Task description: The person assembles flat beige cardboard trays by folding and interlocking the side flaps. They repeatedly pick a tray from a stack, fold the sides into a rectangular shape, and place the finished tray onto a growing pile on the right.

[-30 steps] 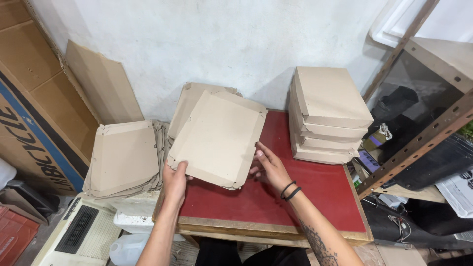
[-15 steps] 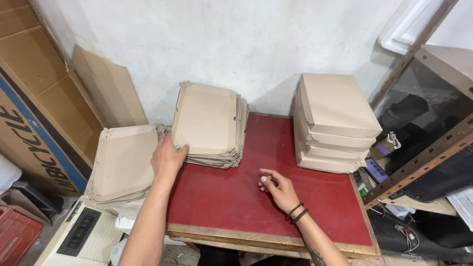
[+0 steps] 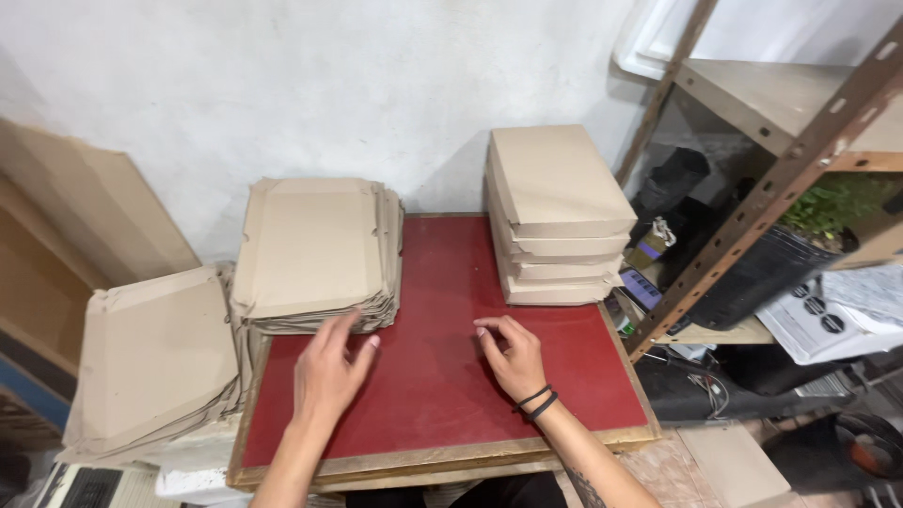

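1. The flat stack [image 3: 315, 252] is seen at centre left of the frame.
2. The left hand [image 3: 326, 373], fingers spread and empty, is held just below it.
3. The right hand [image 3: 513, 359], loosely curled and empty, is rested on the red board [image 3: 442, 376].

small packing workshop, stacks of flat cardboard blanks [image 3: 315, 249], red worktable [image 3: 442, 376], metal shelving [image 3: 752, 216]
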